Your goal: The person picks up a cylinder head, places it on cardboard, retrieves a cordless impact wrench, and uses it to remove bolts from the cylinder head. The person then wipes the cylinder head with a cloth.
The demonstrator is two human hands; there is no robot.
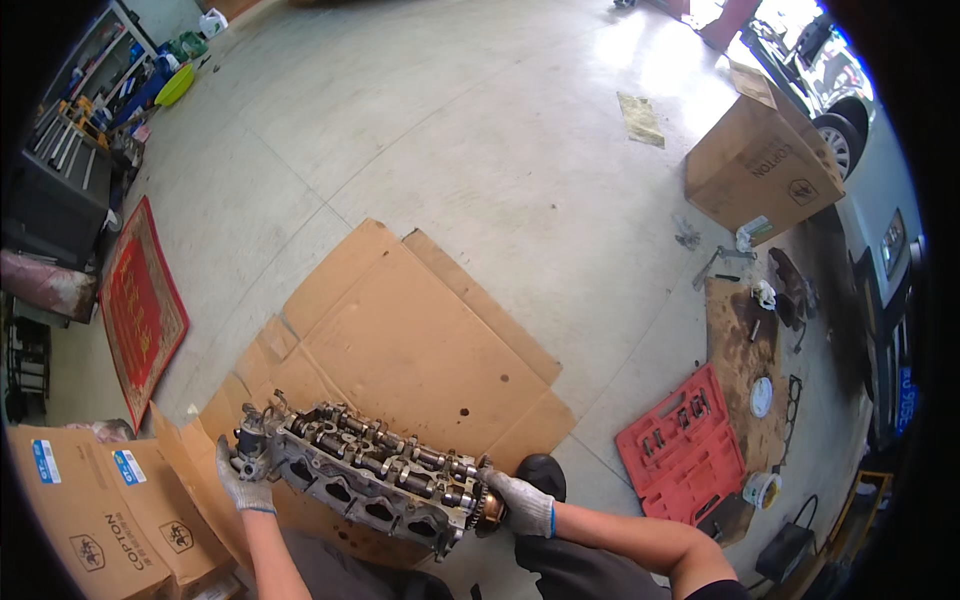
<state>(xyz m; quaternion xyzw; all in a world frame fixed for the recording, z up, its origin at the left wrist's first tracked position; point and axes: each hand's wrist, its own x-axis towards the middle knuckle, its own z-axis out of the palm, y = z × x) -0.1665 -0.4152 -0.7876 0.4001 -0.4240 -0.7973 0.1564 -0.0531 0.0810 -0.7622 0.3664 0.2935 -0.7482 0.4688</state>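
Observation:
A metal engine cylinder head with camshafts along its top lies slantwise before me, over the flattened cardboard. My left hand, in a pale work glove, grips its left end beside a dark round housing. At the other end my right hand, gloved too, is closed around the corner near the toothed camshaft gear. Port openings show along the side that faces me. The fingertips of both hands are partly hidden by the part, and I cannot tell whether it rests on the cardboard or is lifted.
A red tool case lies open at the right, near an oil-stained cardboard strip with scattered parts. Cartons stand at the lower left. A large box stands beside a parked car. A red mat lies at the left.

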